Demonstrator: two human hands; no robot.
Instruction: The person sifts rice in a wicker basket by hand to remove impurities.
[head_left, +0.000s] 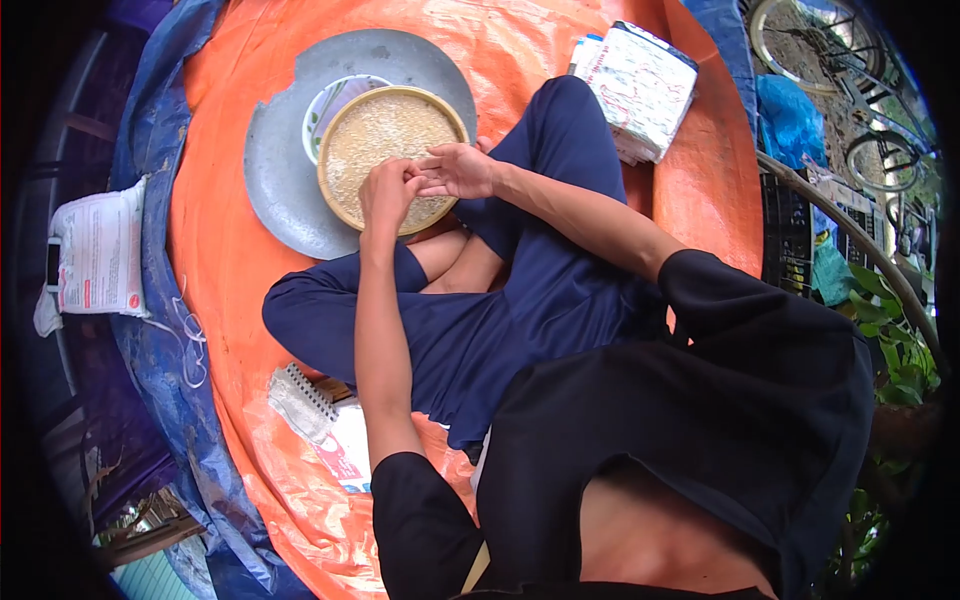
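Note:
A round shallow sieve [365,135] with a pale rim holds a layer of small beige grains. It rests partly on a white bowl with a leaf pattern [318,112], and both are on a wide grey metal tray [272,170]. Over the sieve's near right part, my left hand [388,195] has its fingers curled in a pinch; what they hold, if anything, is too small to name. Beside it my right hand [458,171] is turned palm up with fingers stretched toward the left fingertips, nothing clearly visible on it.
Crossed legs in blue trousers [560,270] are close below the tray on an orange tarp [225,270]. A white patterned package [645,90] lies at upper right, a spiral notebook [305,400] at lower left. Further left is a white sack [100,255]; black crates [787,235] stand right.

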